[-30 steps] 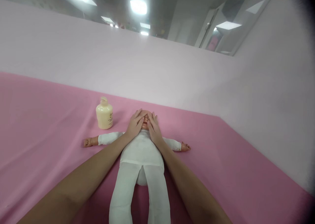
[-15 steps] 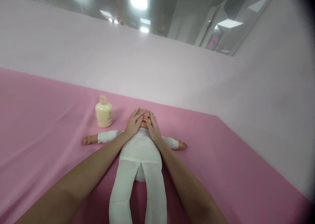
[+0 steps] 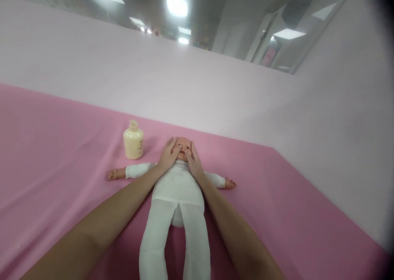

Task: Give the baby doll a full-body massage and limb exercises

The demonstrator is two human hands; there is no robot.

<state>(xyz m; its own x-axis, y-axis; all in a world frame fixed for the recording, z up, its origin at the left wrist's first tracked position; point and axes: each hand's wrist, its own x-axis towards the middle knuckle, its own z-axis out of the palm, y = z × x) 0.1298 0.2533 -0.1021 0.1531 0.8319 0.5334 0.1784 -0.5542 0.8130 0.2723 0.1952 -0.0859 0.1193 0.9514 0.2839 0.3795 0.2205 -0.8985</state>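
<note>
L grip [image 3: 168,155], R grip [image 3: 194,161] slid outward; both uncurled, doll's head [image 3: 184,141] btwn, touching.

Only illegible print [image 3: 140,146] on the pale-yellow bottle [image 3: 132,144]

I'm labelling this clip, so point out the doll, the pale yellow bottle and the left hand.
Doll [image 3: 178,185], head view, middle of its white torso.
Pale yellow bottle [image 3: 133,144], head view, its body.
Left hand [image 3: 167,156], head view, back of hand.

Lamps [image 3: 177,6] glare; edges seemingly blurred.
</note>
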